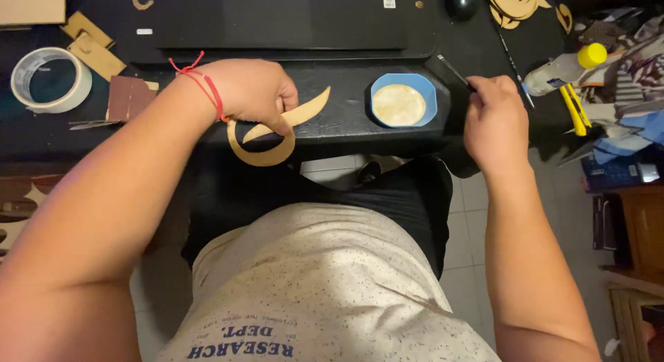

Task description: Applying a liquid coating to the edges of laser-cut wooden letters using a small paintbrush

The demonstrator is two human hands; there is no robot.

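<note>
A speckled grey T-shirt (325, 286) fills the foreground. At ten o'clock, the left hand (245, 92) pinches curved cardboard cutouts (277, 130) at the black desk's (346, 120) edge. At two o'clock, the right hand (494, 116) is closed around a thin dark tool (453, 70). Between them, a blue dish (404, 100) holds pale glue.

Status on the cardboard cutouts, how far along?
Done: curved shapes are already cut; several lie top right. In hand: the left hand holds a crescent cardboard piece at the desk edge; the right hand grips a thin dark tool beside the blue dish. Left: probably coating and joining.
</note>
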